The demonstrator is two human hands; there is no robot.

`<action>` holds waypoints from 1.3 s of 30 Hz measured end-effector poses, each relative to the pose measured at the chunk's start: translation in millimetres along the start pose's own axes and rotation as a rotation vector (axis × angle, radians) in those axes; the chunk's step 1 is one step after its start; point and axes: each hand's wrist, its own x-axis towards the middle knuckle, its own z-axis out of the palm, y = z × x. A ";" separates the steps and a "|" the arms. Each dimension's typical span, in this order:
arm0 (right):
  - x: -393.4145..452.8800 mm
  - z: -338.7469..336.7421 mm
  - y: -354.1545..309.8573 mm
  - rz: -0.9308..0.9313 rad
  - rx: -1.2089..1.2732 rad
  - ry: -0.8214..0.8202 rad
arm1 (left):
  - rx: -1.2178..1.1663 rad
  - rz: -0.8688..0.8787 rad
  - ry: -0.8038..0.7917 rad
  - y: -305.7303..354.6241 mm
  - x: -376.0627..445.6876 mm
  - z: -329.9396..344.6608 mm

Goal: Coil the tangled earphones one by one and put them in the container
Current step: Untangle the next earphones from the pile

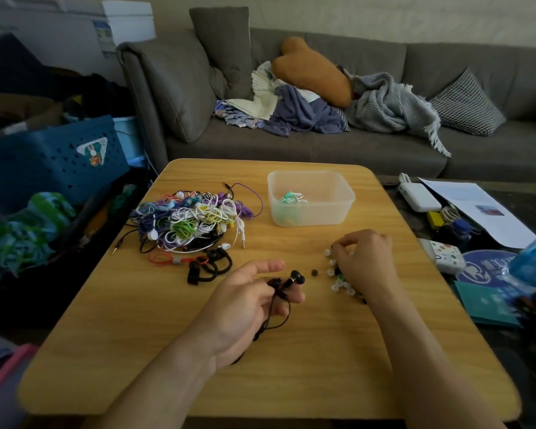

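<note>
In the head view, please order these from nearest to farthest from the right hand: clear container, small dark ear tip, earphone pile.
From the right hand:
1. Small dark ear tip, just left.
2. Clear container, behind it.
3. Earphone pile, far left.

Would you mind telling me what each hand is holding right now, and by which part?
The left hand grips the black wired earphones by the cable just below the buds. The right hand picks among small white ear tips; any hold is hidden.

— How does it look from my head?
— Dim, soft indoor light; faint shadows under my hands; wide-angle bending at the edges; the blue bottle is blurred.
</note>
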 end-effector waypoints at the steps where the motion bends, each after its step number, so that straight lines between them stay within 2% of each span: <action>1: -1.7 -1.3 -1.9 0.001 0.029 0.035 | 0.005 0.009 0.001 -1.0 -0.4 0.3; 4: -8.3 -9.4 -13.4 -0.022 0.276 0.232 | 0.038 0.061 0.026 -3.0 -0.4 0.0; 6: -18.1 -17.6 -25.2 -0.046 0.501 0.301 | 0.030 0.087 0.044 -2.4 0.4 -1.0; 8: -29.8 -22.8 -32.3 -0.069 0.662 0.243 | 0.009 0.109 0.059 -0.9 0.9 -1.4; 13: -55.2 -27.2 -42.1 -0.032 1.043 -0.134 | -0.027 0.171 0.100 -0.2 3.5 2.3; 15: -60.4 -24.1 -45.6 -0.062 1.079 -0.205 | -0.011 0.195 0.113 -0.3 4.5 3.9; 19: -64.7 -19.0 -50.0 -0.131 1.103 -0.246 | 0.062 0.226 0.119 -0.5 2.6 4.8; 29: -71.9 -3.5 -56.5 -0.155 1.078 -0.139 | 0.011 0.340 0.230 -7.4 7.2 8.6; 35: -72.5 -4.9 -57.5 -0.209 1.044 -0.172 | -0.021 0.344 0.234 -5.8 7.2 5.5; 39: -70.1 -4.4 -54.4 -0.189 1.067 -0.188 | 0.063 0.362 0.221 -6.3 6.1 4.1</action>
